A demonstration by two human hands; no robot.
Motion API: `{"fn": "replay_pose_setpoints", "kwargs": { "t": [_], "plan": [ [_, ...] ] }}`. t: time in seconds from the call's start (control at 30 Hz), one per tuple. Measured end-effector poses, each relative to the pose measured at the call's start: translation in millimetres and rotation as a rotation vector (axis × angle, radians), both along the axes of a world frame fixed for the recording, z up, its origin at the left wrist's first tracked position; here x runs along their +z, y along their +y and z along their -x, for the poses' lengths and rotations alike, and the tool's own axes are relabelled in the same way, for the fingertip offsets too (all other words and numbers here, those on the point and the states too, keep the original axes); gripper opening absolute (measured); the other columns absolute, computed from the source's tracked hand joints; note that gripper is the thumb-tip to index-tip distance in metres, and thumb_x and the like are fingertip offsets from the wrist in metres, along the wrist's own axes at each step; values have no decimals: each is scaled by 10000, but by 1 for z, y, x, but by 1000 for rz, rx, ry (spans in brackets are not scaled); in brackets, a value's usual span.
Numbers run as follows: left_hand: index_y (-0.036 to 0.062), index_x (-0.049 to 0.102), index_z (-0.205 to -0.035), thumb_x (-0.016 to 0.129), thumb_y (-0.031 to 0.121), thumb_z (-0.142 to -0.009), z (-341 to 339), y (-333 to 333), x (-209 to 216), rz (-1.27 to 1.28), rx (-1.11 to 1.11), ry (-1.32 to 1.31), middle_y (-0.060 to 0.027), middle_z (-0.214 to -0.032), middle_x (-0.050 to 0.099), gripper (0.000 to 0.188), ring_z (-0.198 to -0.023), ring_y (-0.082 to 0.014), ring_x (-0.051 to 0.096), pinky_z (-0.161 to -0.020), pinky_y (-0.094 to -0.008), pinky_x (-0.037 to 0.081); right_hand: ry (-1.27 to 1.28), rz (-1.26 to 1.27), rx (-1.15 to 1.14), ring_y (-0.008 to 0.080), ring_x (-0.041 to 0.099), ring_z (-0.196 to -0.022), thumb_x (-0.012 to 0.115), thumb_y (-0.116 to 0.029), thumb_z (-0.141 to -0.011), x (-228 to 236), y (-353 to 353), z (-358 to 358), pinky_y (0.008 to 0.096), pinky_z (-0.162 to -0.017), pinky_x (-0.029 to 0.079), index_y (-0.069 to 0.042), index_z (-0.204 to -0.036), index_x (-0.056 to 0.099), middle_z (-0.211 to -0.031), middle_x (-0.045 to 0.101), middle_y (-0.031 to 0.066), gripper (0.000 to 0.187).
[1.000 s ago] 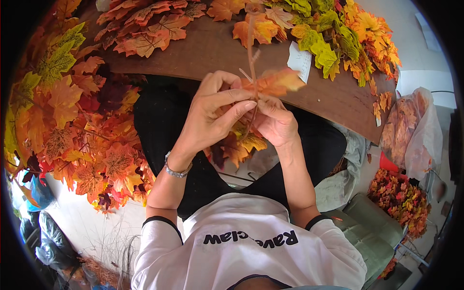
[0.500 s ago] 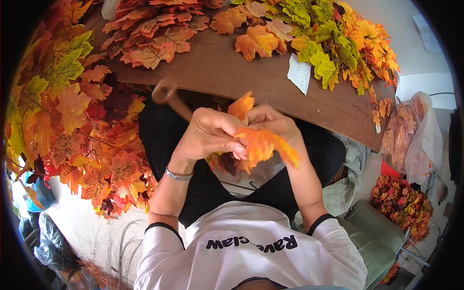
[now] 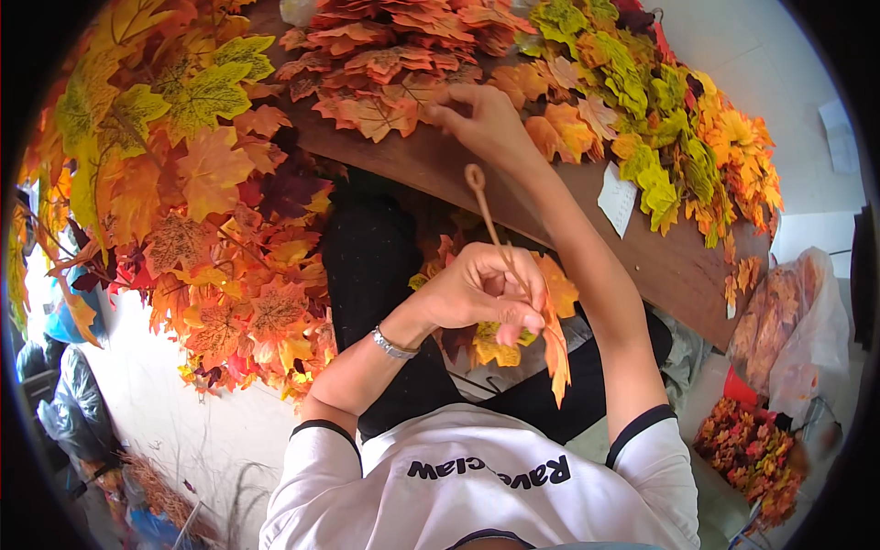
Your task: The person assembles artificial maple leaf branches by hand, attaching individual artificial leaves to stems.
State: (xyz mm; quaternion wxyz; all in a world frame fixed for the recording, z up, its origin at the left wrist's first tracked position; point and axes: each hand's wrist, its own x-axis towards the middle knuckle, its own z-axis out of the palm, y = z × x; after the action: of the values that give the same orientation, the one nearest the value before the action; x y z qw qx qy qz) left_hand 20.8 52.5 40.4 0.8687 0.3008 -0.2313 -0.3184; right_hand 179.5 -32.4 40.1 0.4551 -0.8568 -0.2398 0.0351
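In my left hand (image 3: 486,291), the thumb and fingers are closed on a thin brown stem (image 3: 491,218) with a small loop at its upper end. At its lower end hang orange artificial leaves (image 3: 555,353), partly hidden by the fingers. My right hand (image 3: 481,119) is stretched out over the table, fingers curled and apart. Its fingertips are at the edge of a stack of reddish-orange artificial leaves (image 3: 376,110); whether they touch it is hard to see.
On the brown table (image 3: 632,257) lie green-yellow leaves (image 3: 655,188), orange leaves (image 3: 568,128) and a white paper slip (image 3: 616,197). A large mass of autumn leaves (image 3: 211,174) hangs at the left. At the right stands a clear bag (image 3: 807,321) of leaves.
My right hand has left the orange leaf and moved up to the reddish-orange stack. My left hand keeps the stem, now tilted with its loop upward. The whole view has shifted.
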Motion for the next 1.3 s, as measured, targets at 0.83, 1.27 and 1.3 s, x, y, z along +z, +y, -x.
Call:
{"fn": "replay_pose_setpoints", "kwargs": {
  "t": [0.83,1.27,1.3],
  "plan": [
    [-32,541,-835,652,-9,-756,-3,11,6,-28,-106,-13,-96,-744,617,138,-523,-89,571,-469,-195,447,-215,-174,-62,292,598,-651,645,-253,-674,-6,44,-1,369,-615,472,-36,-779,629,-659,610,110,242],
    [-35,539,-857,643,-4,-766,-4,12,2,-51,-100,-14,-102,-770,626,142,-532,-85,580,-469,-194,464,108,-321,-42,193,604,-680,635,-116,-752,-21,25,2,284,-655,479,-18,-1004,559,-893,616,80,280],
    [-35,539,-857,643,-4,-766,-4,11,3,-48,-105,-14,-102,-770,626,142,-532,-85,580,-469,-194,464,263,-563,-64,195,608,-690,599,-74,-776,-20,19,4,287,-665,489,-19,-972,564,-892,616,81,207]
  ]
}}
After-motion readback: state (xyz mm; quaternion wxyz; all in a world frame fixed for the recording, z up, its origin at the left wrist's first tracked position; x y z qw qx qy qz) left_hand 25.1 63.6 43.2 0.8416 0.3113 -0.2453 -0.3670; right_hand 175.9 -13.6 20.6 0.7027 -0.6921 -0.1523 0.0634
